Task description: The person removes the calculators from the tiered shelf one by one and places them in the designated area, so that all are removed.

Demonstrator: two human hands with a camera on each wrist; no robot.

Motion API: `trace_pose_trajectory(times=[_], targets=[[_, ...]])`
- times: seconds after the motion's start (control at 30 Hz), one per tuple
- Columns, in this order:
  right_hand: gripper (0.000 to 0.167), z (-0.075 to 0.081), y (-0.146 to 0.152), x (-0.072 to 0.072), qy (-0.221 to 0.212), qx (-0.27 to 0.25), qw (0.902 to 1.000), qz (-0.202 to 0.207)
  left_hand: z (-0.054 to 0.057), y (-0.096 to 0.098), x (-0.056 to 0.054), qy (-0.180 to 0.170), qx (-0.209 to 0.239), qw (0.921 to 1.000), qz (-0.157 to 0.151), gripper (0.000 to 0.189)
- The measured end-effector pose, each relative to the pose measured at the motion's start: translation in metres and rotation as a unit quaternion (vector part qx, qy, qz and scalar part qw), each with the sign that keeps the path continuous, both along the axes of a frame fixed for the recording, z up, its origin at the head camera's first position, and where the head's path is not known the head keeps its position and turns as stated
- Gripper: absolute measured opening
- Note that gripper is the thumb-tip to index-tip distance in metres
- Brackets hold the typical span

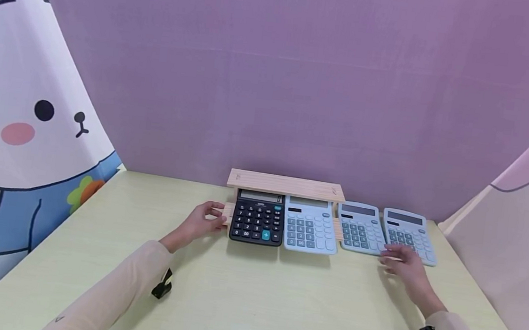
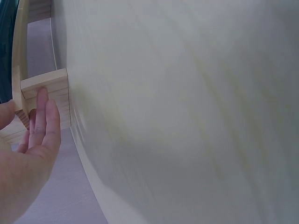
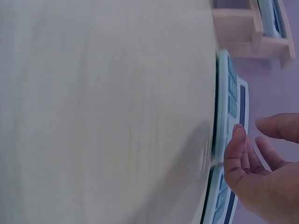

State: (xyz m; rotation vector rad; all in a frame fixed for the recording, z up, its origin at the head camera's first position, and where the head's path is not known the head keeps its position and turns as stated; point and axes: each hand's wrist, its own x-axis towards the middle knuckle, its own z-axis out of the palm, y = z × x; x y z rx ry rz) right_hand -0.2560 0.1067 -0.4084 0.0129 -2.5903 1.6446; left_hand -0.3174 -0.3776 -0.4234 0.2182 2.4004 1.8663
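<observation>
A small wooden rack [image 1: 286,185] stands at the back of the table. A black calculator [image 1: 249,234] and a light blue calculator [image 1: 327,232] lean side by side on it, their tops partly under its upper board. My left hand [image 1: 199,224] holds the left end of the rack's lower ledge [image 2: 19,88], thumb on one side and fingers on the other. To the right, two more light blue calculators [image 1: 360,230] [image 1: 424,246] lie on the table. Over the lower edges of this pair is my right hand [image 3: 261,172], fingers loosely bent, thumb apart, nothing held.
The pale wooden table [image 1: 248,305] stretches toward me. Behind it rises a purple cloth backdrop [image 1: 293,81]. A cartoon-printed sheet [image 1: 10,158] hangs along the left side, and another pale sheet [image 1: 520,243] along the right.
</observation>
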Motion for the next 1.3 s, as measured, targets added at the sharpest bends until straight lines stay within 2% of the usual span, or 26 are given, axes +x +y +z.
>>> trace_pose_trajectory(times=[0.27,0.53,1.03,1.3], targets=[[0.042,0.003,-0.021,0.003,-0.024,0.027,0.9992,0.018,0.000,0.000,0.000,0.002,0.001,1.0000,-0.001,0.043],[0.043,0.006,-0.043,0.006,-0.041,0.011,0.9981,0.044,0.001,0.000,0.001,0.004,0.002,1.0000,-0.004,0.043],[0.048,0.000,-0.080,0.007,-0.028,-0.049,0.9926,0.107,0.001,0.000,0.001,-0.005,-0.001,1.0000,-0.002,0.043],[0.049,0.002,-0.095,0.005,-0.042,-0.049,0.9931,0.098,0.000,-0.001,0.001,0.005,0.003,1.0000,-0.004,0.042]])
